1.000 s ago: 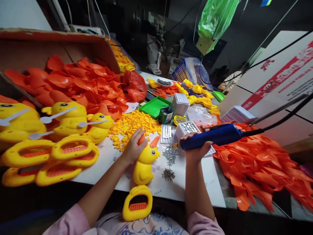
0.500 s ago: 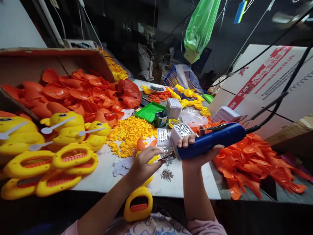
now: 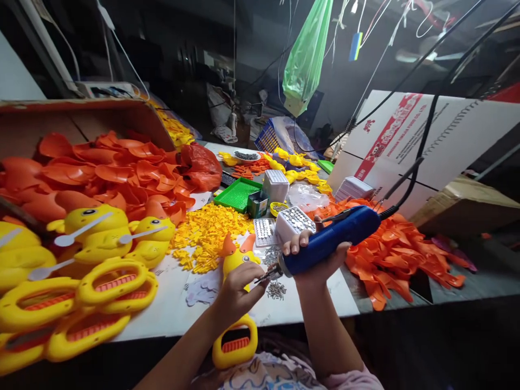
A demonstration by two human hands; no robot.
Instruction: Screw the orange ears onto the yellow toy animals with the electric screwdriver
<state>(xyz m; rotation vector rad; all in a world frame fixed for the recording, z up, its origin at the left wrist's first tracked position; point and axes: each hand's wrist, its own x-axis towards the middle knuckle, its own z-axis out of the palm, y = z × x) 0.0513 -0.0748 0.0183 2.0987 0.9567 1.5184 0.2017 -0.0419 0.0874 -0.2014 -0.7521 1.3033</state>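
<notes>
Screwdriver (image 3: 337,236): blue and corded, clamped in the right hand (image 3: 316,266), its thin tip pointing left and a little down.
Left hand (image 3: 239,284): thumb and fingers brought close around that tip (whether they pinch it, or some tiny part, I cannot tell).
Both hands: together at the tip, just in front of the duck.
Toy duck (image 3: 232,263): on the white sheet (image 3: 174,295) over the surface (image 3: 487,265), partly hidden by the left hand, two orange flaps on its head, its yellow handle (image 3: 233,363) reaching past the front edge.
Screws (image 3: 277,291): one small heap on the sheet, near the left fingertips.
Yellow bits (image 3: 211,235): a wide pile behind and left of the duck.
White box (image 3: 296,221): filled with round silvery discs, behind the screwdriver.
Orange pieces (image 3: 402,260): heaped on the right.
Other ducks (image 3: 95,233): gathered on the left, above stacked handles (image 3: 111,279).
</notes>
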